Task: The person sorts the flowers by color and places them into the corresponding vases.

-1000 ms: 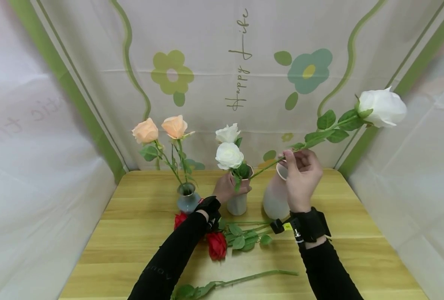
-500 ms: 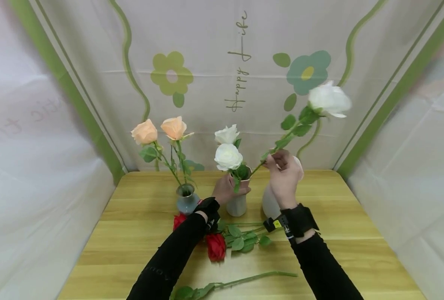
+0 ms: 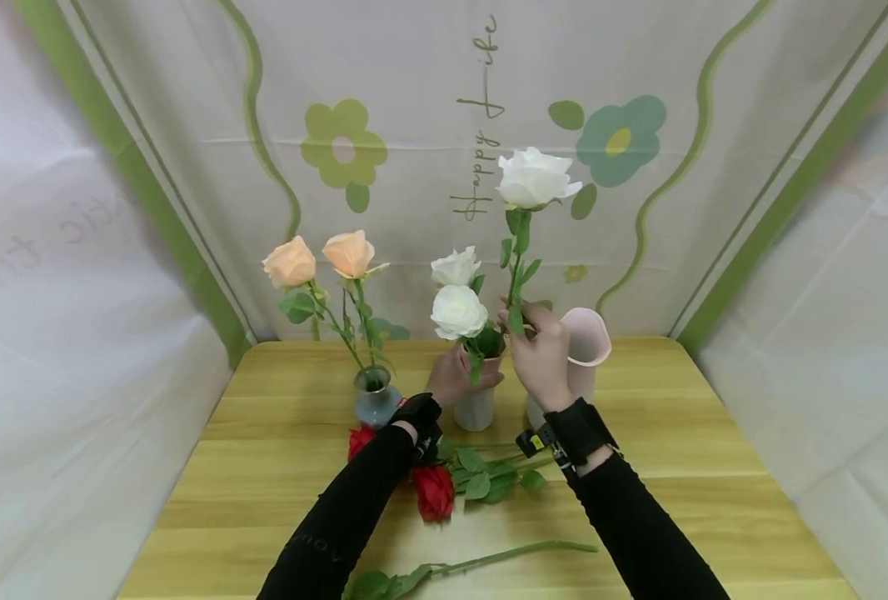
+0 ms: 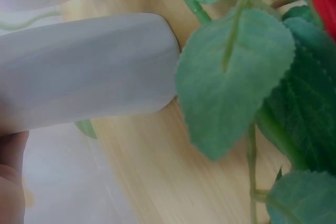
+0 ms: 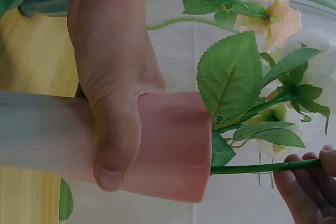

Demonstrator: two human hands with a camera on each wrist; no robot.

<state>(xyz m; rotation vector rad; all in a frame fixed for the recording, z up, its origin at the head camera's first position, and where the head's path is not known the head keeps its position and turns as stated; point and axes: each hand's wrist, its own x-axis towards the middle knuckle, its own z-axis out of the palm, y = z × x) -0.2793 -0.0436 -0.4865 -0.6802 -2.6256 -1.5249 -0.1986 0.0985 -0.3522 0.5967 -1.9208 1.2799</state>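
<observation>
My left hand [image 3: 451, 377] is wrapped around the upper part of a slim vase [image 3: 476, 410], pink at the rim and whitish below. Two white roses [image 3: 459, 312] lean from its mouth. Between the thumb and fingers of my right hand [image 3: 540, 350] is the stem of another white rose [image 3: 537, 177], nearly upright. In the right wrist view, that rose's green stem [image 5: 247, 169] passes over the pink rim into the vase, and the left thumb [image 5: 116, 145] lies across the vase. The left wrist view shows the vase's pale lower body [image 4: 89, 72] on the table.
A second, larger pink-and-white vase [image 3: 586, 333] stands right, partly behind my right hand. At left, a blue-grey vase [image 3: 376, 404] holds two peach roses [image 3: 350, 254]. Red roses [image 3: 434, 492] lie on the table [image 3: 676, 500] in front. Another green stem [image 3: 511, 553] lies nearest me.
My right hand has moved left with the white rose, whose bloom has swung from far right to nearly upright beside the slim vase. The left hand has kept its hold on the vase.
</observation>
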